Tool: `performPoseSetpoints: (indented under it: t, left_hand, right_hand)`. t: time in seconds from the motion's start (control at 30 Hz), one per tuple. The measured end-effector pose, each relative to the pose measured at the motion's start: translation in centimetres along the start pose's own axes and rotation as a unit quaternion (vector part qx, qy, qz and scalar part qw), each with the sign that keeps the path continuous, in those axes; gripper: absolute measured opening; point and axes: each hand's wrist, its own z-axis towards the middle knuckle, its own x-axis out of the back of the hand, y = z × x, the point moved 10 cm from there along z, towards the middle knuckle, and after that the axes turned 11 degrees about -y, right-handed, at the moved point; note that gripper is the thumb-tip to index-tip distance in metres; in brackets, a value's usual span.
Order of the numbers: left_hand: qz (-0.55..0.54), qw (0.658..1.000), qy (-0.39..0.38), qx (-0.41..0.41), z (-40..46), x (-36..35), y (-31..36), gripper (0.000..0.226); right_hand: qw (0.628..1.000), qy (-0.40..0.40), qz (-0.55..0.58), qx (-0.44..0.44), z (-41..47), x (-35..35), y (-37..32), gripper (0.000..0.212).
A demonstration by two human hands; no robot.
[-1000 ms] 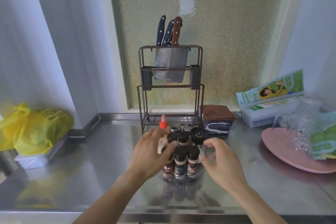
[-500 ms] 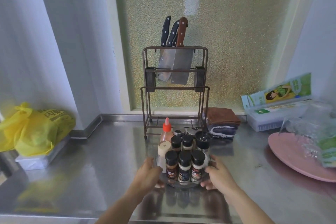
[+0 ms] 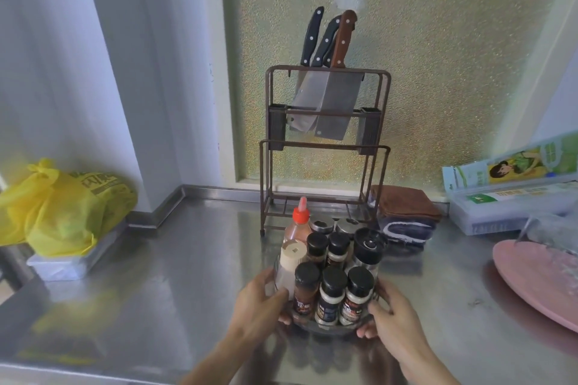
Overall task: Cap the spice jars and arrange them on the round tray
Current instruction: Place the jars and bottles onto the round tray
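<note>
A clear round tray (image 3: 328, 327) sits on the steel counter, packed with several capped spice jars. Three black-capped jars (image 3: 330, 297) stand in its front row, two more behind them. A cream-lidded shaker (image 3: 291, 259) and a red-tipped sauce bottle (image 3: 299, 222) stand at the left, a black grinder (image 3: 367, 248) at the right, and two silver-lidded jars (image 3: 322, 224) at the back. My left hand (image 3: 259, 306) grips the tray's left rim. My right hand (image 3: 391, 312) grips its right rim.
A brown knife rack (image 3: 325, 147) with cleavers stands right behind the tray. Folded cloths (image 3: 403, 212) lie to its right. A pink plate (image 3: 538, 284) and boxes (image 3: 513, 197) fill the right side. A yellow bag (image 3: 62, 206) on a white tray sits far left.
My hands dropped from the jar tops to the tray's two sides and took hold of its rim. The tray with its jars sits a little nearer to me.
</note>
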Motion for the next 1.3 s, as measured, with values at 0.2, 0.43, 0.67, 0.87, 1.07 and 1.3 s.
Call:
performPoseSetpoints:
  t: [0.2,0.43,0.67,0.87,1.07,1.3]
  left_hand:
    - [0.028,0.999,0.028,-0.014,-1.4,6.4,0.6,0.042]
    - [0.052,0.996,0.075,-0.022,-0.7,17.2,-1.1,0.033]
    - [0.054,0.993,0.102,-0.008,5.3,26.6,-3.2,0.025]
    - [0.015,0.994,0.111,-0.007,11.7,30.3,-4.2,0.024]
    - [-0.031,0.993,0.112,-0.001,15.5,31.5,-6.3,0.022]
    - [-0.002,0.994,0.111,0.022,16.7,31.4,-8.1,0.021]
  right_hand:
    - [0.999,-0.031,0.002,0.033,0.9,-5.0,-3.9,0.040]
    - [0.994,-0.101,0.012,0.037,4.4,-15.9,-8.3,0.027]
    - [0.992,-0.121,-0.013,0.022,10.6,-25.0,-11.6,0.019]
    - [0.994,-0.089,-0.052,0.024,17.1,-28.6,-12.4,0.013]
    - [0.996,-0.069,-0.059,0.019,20.1,-30.3,-11.3,0.011]
    - [0.996,-0.056,-0.068,-0.004,20.3,-30.3,-9.9,0.013]
